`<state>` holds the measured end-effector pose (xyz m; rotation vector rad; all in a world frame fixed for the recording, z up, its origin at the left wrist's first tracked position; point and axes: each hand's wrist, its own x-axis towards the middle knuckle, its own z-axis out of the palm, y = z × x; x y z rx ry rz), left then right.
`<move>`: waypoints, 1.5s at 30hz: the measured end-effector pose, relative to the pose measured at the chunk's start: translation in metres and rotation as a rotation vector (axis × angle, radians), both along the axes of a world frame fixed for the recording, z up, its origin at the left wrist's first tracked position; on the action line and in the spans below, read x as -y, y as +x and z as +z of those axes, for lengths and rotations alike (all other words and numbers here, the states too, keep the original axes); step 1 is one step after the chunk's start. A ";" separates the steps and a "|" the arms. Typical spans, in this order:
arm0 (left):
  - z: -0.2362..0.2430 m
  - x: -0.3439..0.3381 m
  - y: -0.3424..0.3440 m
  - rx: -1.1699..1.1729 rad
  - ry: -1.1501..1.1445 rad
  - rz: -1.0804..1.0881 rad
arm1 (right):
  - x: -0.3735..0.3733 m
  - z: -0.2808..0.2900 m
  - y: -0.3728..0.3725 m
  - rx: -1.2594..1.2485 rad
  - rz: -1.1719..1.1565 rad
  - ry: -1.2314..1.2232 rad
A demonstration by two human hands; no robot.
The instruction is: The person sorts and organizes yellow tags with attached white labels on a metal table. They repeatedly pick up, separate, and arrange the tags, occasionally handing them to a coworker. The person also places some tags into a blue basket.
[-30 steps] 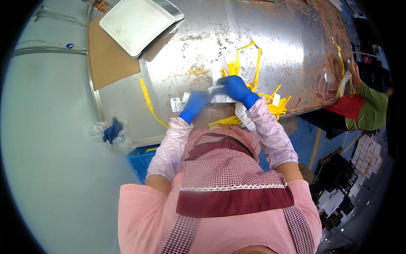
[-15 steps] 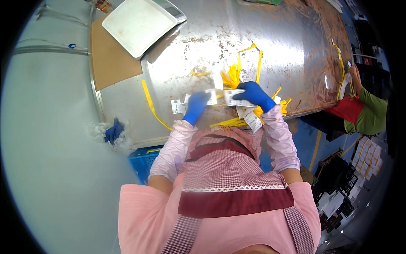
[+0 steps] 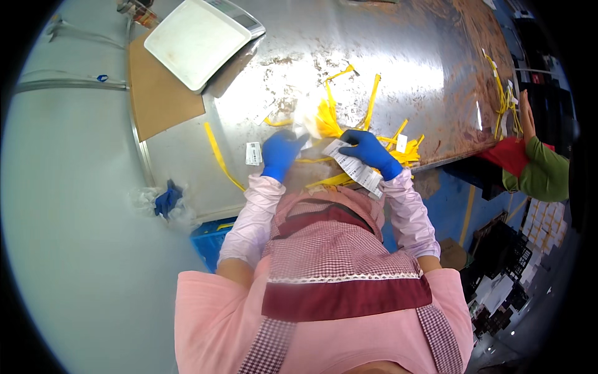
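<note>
My blue-gloved left hand [image 3: 280,156] is closed on a small white label [image 3: 302,139] over the steel table [image 3: 405,56]. Just right of it, my blue-gloved right hand [image 3: 369,151] grips a strip of printed white labels [image 3: 353,165] that hangs toward the apron. A tangle of yellow straps [image 3: 327,118], some with white tags attached, lies beyond and around both hands. A loose label [image 3: 253,153] lies left of my left hand, and a single yellow strap [image 3: 221,156] lies farther left.
A white-tray scale [image 3: 199,43] and brown cardboard [image 3: 159,109] occupy the table's left end. Crumpled plastic with a blue glove [image 3: 168,199] is at the near-left corner, above a blue crate [image 3: 208,240]. At right, a co-worker [image 3: 539,165] stands by more straps [image 3: 501,93].
My hands, together a second ago, have drawn apart. The label strip now hangs lengthwise from my right hand, and my left hand has shifted a little left with its label.
</note>
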<state>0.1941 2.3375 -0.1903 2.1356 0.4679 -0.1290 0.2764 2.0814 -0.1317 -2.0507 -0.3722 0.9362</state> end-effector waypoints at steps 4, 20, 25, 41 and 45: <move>-0.017 0.008 0.004 0.023 -0.034 -0.060 | -0.030 -0.005 -0.012 -0.012 0.122 0.048; -0.055 -0.001 -0.013 0.014 -0.266 0.029 | -0.044 -0.090 0.060 -0.123 -0.342 0.222; -0.057 -0.007 -0.020 -0.043 -0.261 0.016 | -0.044 -0.077 0.064 0.030 -0.307 0.076; -0.012 -0.005 -0.012 -0.157 -0.896 0.288 | -0.085 -0.022 0.007 0.014 -0.168 0.065; -0.005 -0.006 -0.011 -0.165 -0.912 0.222 | -0.085 -0.027 0.011 -0.009 -0.123 0.060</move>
